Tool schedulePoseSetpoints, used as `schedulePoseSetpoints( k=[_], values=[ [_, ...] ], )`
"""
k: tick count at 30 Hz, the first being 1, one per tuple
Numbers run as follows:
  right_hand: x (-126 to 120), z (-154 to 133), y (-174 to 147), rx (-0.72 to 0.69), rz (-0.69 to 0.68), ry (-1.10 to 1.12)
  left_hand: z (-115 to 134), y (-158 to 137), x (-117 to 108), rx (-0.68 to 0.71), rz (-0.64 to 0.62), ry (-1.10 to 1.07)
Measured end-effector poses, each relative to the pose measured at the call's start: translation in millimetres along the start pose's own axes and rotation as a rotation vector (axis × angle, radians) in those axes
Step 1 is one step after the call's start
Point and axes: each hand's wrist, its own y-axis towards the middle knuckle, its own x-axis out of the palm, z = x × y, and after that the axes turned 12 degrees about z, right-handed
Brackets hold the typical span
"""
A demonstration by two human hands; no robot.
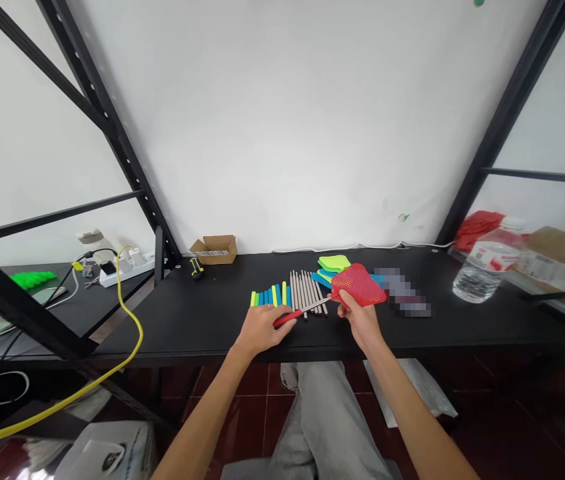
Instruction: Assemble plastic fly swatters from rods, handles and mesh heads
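A fly swatter with a red mesh head [359, 285], a metal rod and a red handle [287, 319] spans both of my hands. My left hand [264, 329] is closed around the red handle. Near the base of the mesh head, my right hand [360, 317] pinches the swatter. Behind my left hand stands a row of blue and yellow-green handles [273, 295]. Several grey metal rods [305, 290] lie side by side just right of them. Yellow-green swatter heads [333, 263] and blue ones rest beyond the red head, partly covered by it.
The black table [202, 327] carries a small open cardboard box [215, 250] and a black-and-yellow object [196, 269] at the back left. A large water bottle [487, 263] stands at right beside a cardboard box [555, 257]. A yellow cable [132, 313] hangs across the left side.
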Motion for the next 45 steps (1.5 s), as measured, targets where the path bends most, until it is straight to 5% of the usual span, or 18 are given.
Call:
schedulePoseSetpoints(
  k=[17,27,34,45],
  values=[
    [-11.0,11.6,6.6,0.054,0.011,-0.055,5.7,-5.7,-1.8,-0.063,0.143,0.004],
    [-11.8,10.2,6.4,0.026,-0.011,-0.11,-2.3,0.5,-2.7,-0.633,0.298,0.254],
    [-12.1,9.4,6.1,0.03,-0.019,-0.11,-7.7,0.6,-13.9,-0.846,0.232,0.359],
    [-12.9,10.4,7.0,0.04,-0.025,-0.101,-24.6,-18.1,-34.6,-0.805,-0.007,0.528]
  ],
)
